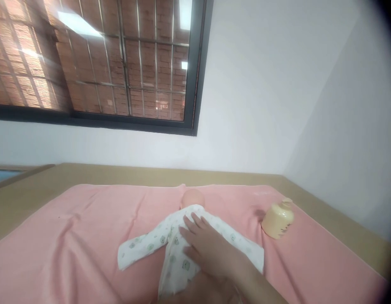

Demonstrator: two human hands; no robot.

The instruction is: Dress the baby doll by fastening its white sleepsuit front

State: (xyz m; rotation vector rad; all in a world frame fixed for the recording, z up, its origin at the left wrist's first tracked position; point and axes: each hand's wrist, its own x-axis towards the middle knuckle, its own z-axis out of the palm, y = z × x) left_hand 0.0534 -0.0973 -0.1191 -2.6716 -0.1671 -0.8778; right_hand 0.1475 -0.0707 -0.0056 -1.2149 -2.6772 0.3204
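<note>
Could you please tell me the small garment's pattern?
The garment is white with small greenish prints, best seen in the head view.

Passage lies leftward over blanket (100,245); garment (176,253) (probably on a doll (192,198)) and bottle (277,221) obstruct.
</note>
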